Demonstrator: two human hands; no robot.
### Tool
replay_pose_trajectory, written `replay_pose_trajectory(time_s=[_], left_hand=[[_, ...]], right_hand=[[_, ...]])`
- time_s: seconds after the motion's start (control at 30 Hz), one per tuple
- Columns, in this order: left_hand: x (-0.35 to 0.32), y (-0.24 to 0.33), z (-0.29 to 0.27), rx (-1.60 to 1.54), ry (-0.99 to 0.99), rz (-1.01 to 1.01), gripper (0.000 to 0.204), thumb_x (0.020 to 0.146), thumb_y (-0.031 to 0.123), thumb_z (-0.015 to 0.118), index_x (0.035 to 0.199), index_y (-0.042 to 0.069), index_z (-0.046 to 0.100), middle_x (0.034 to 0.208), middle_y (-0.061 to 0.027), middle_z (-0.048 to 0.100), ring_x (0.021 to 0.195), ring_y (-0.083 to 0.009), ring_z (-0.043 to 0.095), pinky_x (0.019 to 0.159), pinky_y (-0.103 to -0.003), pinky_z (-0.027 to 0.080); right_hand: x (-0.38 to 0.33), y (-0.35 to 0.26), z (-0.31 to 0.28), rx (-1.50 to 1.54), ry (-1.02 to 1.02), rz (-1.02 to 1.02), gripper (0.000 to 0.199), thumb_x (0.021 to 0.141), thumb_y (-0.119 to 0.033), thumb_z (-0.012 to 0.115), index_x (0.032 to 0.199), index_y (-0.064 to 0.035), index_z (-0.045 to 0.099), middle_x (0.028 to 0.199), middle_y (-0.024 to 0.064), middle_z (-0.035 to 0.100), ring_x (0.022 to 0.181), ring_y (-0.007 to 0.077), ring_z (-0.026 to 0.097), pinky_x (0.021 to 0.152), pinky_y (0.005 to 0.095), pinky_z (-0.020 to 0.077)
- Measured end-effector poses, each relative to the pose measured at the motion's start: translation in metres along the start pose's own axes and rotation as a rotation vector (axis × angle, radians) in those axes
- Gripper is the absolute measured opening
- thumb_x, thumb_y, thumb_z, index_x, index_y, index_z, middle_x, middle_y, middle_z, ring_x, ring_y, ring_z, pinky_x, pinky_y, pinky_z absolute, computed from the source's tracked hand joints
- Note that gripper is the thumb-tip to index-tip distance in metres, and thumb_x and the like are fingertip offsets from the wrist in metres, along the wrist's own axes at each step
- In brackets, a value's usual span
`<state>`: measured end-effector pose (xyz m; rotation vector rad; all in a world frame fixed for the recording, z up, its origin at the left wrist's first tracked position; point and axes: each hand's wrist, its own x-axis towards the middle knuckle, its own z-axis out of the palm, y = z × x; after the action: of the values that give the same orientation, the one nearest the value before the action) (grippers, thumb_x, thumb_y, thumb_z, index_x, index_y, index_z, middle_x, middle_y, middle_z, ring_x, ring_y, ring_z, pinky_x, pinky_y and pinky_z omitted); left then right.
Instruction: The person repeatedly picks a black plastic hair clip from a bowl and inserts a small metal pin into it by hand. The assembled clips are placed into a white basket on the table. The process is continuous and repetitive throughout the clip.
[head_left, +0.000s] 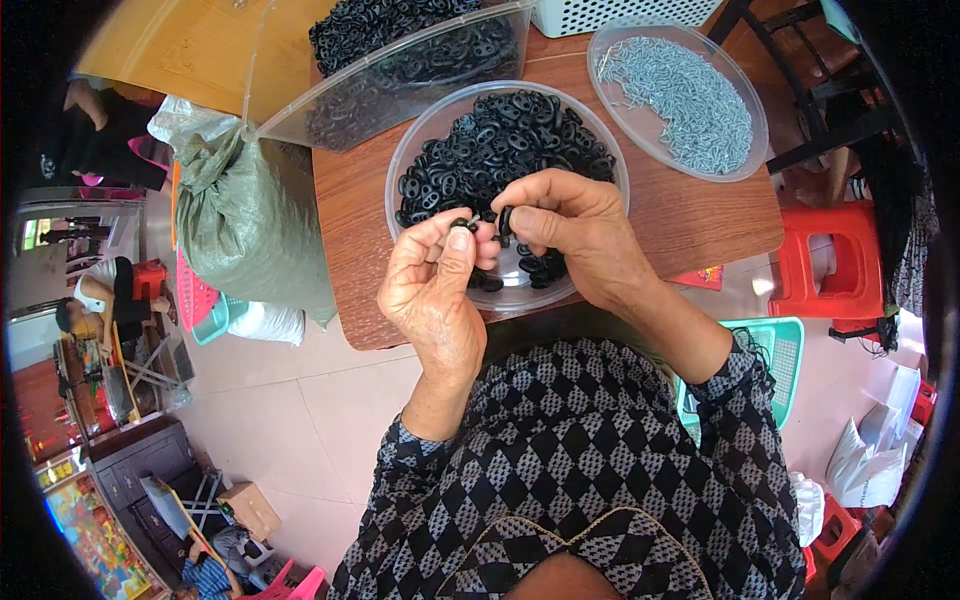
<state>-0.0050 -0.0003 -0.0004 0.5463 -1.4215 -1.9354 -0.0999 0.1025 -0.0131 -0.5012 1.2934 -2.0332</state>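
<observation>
Above the near side of a round clear plastic bowl [512, 300], my two hands are close together. My left hand [437, 285] pinches a small black plastic piece [461, 224] between thumb and fingers, with a bit of silver showing beside it. Between thumb and forefinger, my right hand [575, 225] grips another black plastic piece [505, 222], rounded and seen nearly edge-on. Heaped in the bowl are many similar black pieces [490, 150] with holes in them. A clear round tray [640, 122] at the right holds a pile of small silver screws or pins [690, 105].
The wooden table [690, 225] carries a large clear tub [300, 125] of more black pieces and a white basket [620, 14]. A tied green sack [245, 215] stands at the left. Right of the table are a red stool [828, 265] and a green basket [785, 370]. Other people sit far left.
</observation>
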Motion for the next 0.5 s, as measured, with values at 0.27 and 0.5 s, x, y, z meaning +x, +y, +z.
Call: replay_pose_trajectory(time_s=[0.27,0.5], left_hand=[[-0.0034,-0.0033,0.0034,0.021,-0.019,-0.017,0.017,0.084,0.000,0.058,0.098,-0.008,0.057,0.078,-0.0127,0.063,0.062,-0.0144,0.059,0.056,-0.024,0.050],[-0.0060,-0.0070,0.0027,0.005,-0.074,-0.055,0.016,0.087,0.001,0.055,0.102,-0.006,0.057,0.081,-0.0104,0.063,0.067,-0.0116,0.061,0.059,-0.022,0.051]], right_hand=[[-0.0004,-0.0055,-0.0004,-0.179,0.039,0.034,0.013,0.083,-0.010,0.062,0.092,-0.0008,0.064,0.077,-0.0005,0.061,0.064,0.0042,0.050,0.056,0.0184,0.0403],[-0.0028,-0.0055,0.0036,-0.234,0.049,-0.078,0.010,0.082,-0.004,0.060,0.088,0.0023,0.064,0.077,0.0026,0.063,0.069,0.0058,0.055,0.060,0.0202,0.0455]])
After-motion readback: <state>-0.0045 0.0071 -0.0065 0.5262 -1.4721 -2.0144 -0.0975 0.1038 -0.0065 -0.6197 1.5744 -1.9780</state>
